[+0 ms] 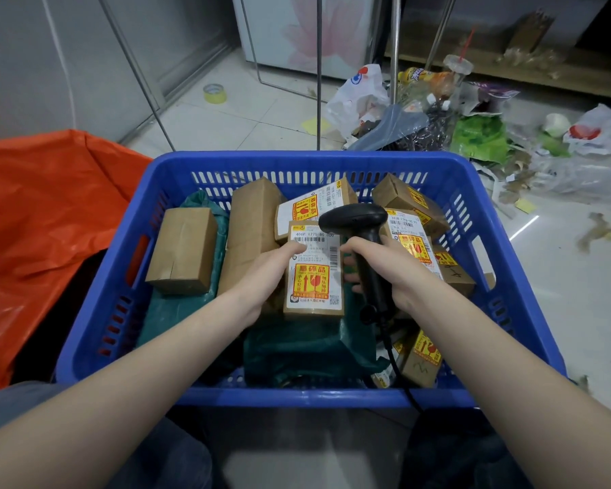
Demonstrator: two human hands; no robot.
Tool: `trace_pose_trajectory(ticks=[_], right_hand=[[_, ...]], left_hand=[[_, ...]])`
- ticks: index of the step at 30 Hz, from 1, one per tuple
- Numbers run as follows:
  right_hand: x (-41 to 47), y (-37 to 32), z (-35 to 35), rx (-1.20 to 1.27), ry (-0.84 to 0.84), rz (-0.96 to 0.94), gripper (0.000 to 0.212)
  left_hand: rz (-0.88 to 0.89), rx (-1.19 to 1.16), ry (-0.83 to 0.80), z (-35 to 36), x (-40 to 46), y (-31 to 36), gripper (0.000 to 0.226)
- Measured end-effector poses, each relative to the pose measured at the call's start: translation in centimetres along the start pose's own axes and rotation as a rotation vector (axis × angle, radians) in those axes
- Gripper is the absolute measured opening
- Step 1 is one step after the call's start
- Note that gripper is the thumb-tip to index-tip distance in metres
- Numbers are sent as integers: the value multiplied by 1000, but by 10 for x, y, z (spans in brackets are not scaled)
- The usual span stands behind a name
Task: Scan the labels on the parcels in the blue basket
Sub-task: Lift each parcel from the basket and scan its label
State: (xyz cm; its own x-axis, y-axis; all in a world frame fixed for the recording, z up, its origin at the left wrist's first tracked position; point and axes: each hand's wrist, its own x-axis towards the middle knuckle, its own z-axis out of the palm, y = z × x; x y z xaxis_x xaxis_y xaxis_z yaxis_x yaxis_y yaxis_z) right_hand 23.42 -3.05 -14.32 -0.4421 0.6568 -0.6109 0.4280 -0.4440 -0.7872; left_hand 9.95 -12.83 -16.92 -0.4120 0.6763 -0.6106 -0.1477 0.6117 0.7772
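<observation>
The blue basket (163, 192) sits directly in front of the person, close against the knees, and is crowded with brown cardboard parcels and dark green plastic mailers; the left hand (261, 277) is curled around the left edge of one small brown parcel (314, 273), thumb pressed flat across the top of its white label (316, 255) and the remaining fingers tucked out of sight beneath the box, so the label faces up with its barcode and its red and yellow fragile sticker showing; the right hand (385, 266) is closed tight around the grip of a black handheld scanner (358, 227), whose head sits just above the upper right corner of that label (whether a finger is on the trigger I cannot tell); the scanner's black cable (395, 361) trails down over the basket's near rim; other labelled parcels lie behind and to the right of the held one, several with the same fragile stickers, while a plain brown box (184, 250) rests on a green mailer (177, 308) at the left; an orange plastic sack (39, 220) lies beside the basket on the left; a roll of yellow tape (215, 93) sits on the tiled floor beyond; loose bags and litter (455, 114) are strewn over the floor to the far right.
</observation>
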Motion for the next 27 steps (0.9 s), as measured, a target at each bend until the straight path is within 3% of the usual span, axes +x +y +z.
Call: trace_pose_trajectory(ticks=[1,5,9,17,22,27], right_hand=[[0,-2,0,18,-4,-9,14],[-1,-9,0,69,-16,-41,19],[-2,-14,-1,104,12,-69,33],[-6,-28,-11,189,34,-139,23],[-6,-34,-17,263,64,-170,35],[-7,-36,-18,284,10,-188,33]], left_hand=[[37,1,20,0,1,0,18],[217,36,66,1,0,7,59],[318,22,16,0,-4,16,56],[366,-25,125,-5,-6,24,65],[312,-31,95,-7,-6,30,58],[356,-26,82,-7,-8,34,62]])
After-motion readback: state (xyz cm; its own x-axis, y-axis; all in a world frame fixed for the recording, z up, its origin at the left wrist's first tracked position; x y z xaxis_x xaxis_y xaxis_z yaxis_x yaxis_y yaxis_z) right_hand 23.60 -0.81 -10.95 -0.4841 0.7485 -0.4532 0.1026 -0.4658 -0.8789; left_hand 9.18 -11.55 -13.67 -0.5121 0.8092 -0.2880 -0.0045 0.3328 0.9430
